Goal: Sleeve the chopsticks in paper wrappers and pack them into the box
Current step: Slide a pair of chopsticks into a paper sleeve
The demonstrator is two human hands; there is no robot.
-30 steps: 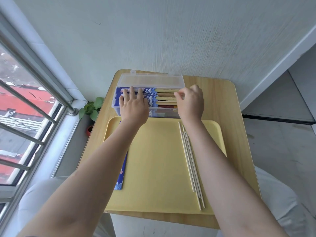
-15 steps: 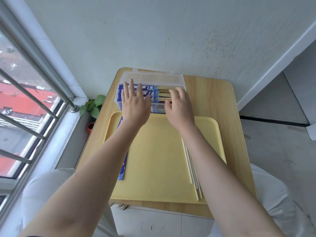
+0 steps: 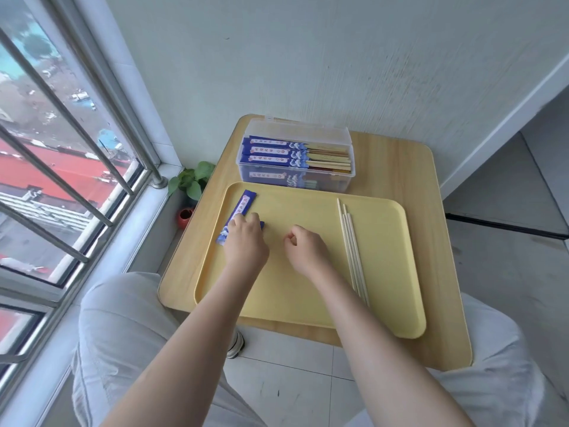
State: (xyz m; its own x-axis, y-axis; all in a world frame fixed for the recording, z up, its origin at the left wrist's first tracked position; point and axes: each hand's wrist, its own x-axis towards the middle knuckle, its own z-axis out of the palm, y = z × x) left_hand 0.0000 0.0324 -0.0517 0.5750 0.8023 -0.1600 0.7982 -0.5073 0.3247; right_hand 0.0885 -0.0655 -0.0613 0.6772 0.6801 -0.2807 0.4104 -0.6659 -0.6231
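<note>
- 2 hands are over the yellow tray [image 3: 308,309], which lies on a small wooden table [image 3: 400,167] set against a pale wall; this is the 1 head view, looking down.
- Left hand [image 3: 244,241] rests on blue paper wrappers [image 3: 238,215] at the tray's left side; its fingertips are curled down onto them, knuckles up; whether they pinch or only press I cannot tell; a second wrapper end pokes out just right of the knuckles.
- Right hand [image 3: 304,248] sits near the tray's middle, fingers curled into a loose fist, holding nothing that shows; it is apart from the left hand.
- 4 or so bare chopsticks [image 3: 352,251] lie side by side lengthwise at the tray's right, just beside the right forearm, not touched.
- Clear plastic box [image 3: 295,183] stands beyond the tray's far edge, lid [image 3: 298,131] open at the back; inside lie sleeved chopsticks [image 3: 277,152] in rows, blue sleeves to the left, wooden ends to the right.
- Left of the table, a small plant [image 3: 192,180] in a red pot; a barred window [image 3: 61,143] further left; pale trousers [image 3: 129,334] on both knees below.
</note>
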